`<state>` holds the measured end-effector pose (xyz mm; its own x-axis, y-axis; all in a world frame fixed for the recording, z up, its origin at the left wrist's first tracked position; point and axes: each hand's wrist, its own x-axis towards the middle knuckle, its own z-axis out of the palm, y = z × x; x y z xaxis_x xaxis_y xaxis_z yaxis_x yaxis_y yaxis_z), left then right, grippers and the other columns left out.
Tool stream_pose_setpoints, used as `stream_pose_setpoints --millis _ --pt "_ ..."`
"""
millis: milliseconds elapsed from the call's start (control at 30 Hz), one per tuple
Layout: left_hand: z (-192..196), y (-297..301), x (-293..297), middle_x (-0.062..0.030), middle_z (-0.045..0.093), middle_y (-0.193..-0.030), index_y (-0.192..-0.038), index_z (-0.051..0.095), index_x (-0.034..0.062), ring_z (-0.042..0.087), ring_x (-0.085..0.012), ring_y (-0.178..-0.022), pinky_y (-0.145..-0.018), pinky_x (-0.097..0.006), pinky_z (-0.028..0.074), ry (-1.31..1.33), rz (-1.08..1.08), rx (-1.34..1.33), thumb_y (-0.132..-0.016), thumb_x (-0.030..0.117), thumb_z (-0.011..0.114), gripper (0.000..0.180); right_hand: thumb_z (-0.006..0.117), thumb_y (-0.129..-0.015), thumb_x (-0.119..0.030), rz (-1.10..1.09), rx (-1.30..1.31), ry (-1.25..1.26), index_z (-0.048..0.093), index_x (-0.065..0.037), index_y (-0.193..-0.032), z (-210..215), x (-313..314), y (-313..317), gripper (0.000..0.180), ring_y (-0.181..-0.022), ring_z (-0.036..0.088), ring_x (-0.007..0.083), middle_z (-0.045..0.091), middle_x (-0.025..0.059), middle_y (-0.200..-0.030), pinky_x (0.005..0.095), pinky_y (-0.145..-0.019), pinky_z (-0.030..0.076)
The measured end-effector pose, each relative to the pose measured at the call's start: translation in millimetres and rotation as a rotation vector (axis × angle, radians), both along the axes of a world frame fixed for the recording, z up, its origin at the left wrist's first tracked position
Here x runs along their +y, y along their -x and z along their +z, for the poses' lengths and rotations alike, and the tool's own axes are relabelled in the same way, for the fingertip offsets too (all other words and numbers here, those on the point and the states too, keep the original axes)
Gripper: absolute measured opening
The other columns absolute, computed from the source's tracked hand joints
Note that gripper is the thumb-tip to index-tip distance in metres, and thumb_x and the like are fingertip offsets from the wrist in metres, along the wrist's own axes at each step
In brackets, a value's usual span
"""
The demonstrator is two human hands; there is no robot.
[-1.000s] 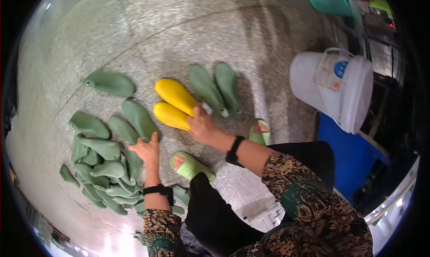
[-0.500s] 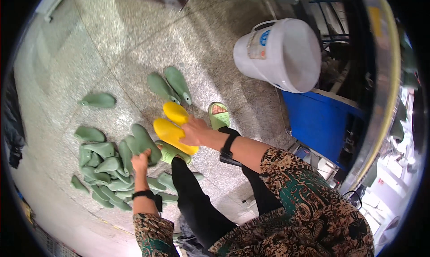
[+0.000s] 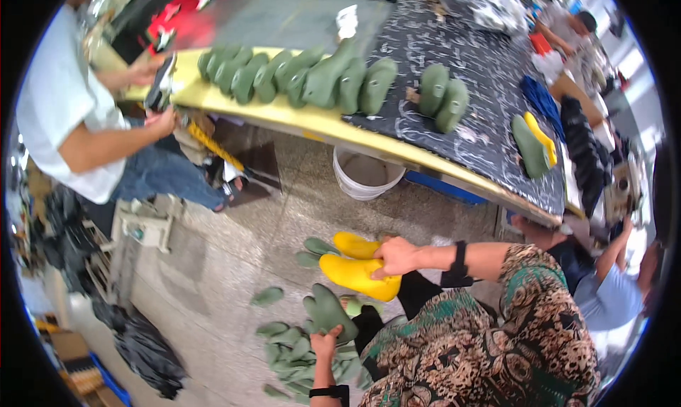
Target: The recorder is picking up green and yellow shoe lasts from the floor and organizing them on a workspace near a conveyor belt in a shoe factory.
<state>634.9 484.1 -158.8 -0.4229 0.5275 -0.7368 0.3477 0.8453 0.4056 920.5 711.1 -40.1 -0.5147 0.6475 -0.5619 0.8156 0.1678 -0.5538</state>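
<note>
My right hand (image 3: 397, 256) is closed on a pair of yellow shoe lasts (image 3: 355, 276), held one beside the other above the floor. Lower and to the left, my left hand (image 3: 325, 343) grips green shoe lasts (image 3: 328, 309), seemingly two pressed together. Under and around that hand lies a heap of loose green shoe lasts (image 3: 287, 354). A single green last (image 3: 267, 296) rests apart from the heap. Just beyond the yellow pair, two more green lasts (image 3: 312, 252) lie on the floor, partly covered.
Ahead stands a long table (image 3: 425, 162) bearing a row of green lasts (image 3: 266, 77). At its right end lie a green last (image 3: 530, 148) and a yellow one (image 3: 543, 139). A white bucket (image 3: 365, 180) sits beneath. On the left a co-worker (image 3: 81, 123) holds a shoe (image 3: 162, 82).
The view has swung up from the floor, bringing the table and co-workers into sight. Both hands have risen from the floor, still gripping the yellow and green lasts.
</note>
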Motion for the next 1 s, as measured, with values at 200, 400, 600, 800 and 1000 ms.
stream_pose_setpoints --millis 200,400,600,800,1000 --pt "174 -41 79 -0.0168 0.064 -0.083 -0.096 0.062 -0.0086 0.057 -0.0282 -0.078 -0.082 -0.034 0.041 -0.206 -0.27 -0.172 -0.069 0.024 0.072 0.043 0.072 -0.069 -0.04 -0.446 0.402 0.214 0.068 -0.002 -0.088 133 1 -93 0.043 -0.071 0.063 0.0194 0.067 0.0099 -0.076 0.0305 -0.068 0.048" --pt "252 -123 163 -0.0121 0.06 -0.099 -0.099 0.064 -0.0036 0.054 -0.0248 -0.088 -0.084 -0.033 0.041 -0.406 -0.41 -0.519 -0.07 0.024 0.07 0.04 0.072 -0.075 -0.02 -0.878 0.832 0.248 0.068 0.002 -0.083 186 29 -215 0.024 -0.064 0.059 0.0083 0.065 0.004 -0.073 0.0229 -0.061 0.047" --pt "268 -294 266 -0.0142 0.056 -0.098 -0.104 0.063 0.0017 0.054 -0.0267 -0.097 -0.084 -0.035 0.043 -0.552 -0.721 -0.63 -0.071 0.033 0.069 0.046 0.07 -0.074 -0.02 -1.137 0.608 -0.161 0.066 0.006 -0.085 186 102 -348 0.028 -0.064 0.06 0.0104 0.066 0.0069 -0.075 0.0234 -0.059 0.046" --pt "230 -443 339 -0.0253 0.05 -0.106 -0.099 0.066 0.0032 0.058 -0.0343 -0.088 -0.081 -0.042 0.047 -0.455 -1.056 -0.024 -0.068 0.045 0.067 0.053 0.064 -0.066 -0.05 -0.852 -0.386 -0.44 0.067 -0.003 -0.093 121 192 -433 0.054 -0.074 0.064 0.0365 0.064 0.0239 -0.083 0.0413 -0.07 0.05" --pt "207 -490 340 -0.0305 0.045 -0.11 -0.089 0.062 -0.0029 0.06 -0.0347 -0.069 -0.066 -0.04 0.05 -0.74 -1.21 0.246 -0.069 0.044 0.066 0.051 0.054 -0.077 -0.05 -0.663 -0.673 -0.646 0.055 -0.004 -0.113 70 199 -431 0.059 -0.092 0.058 0.0431 0.052 0.0315 -0.104 0.0461 -0.078 0.05"
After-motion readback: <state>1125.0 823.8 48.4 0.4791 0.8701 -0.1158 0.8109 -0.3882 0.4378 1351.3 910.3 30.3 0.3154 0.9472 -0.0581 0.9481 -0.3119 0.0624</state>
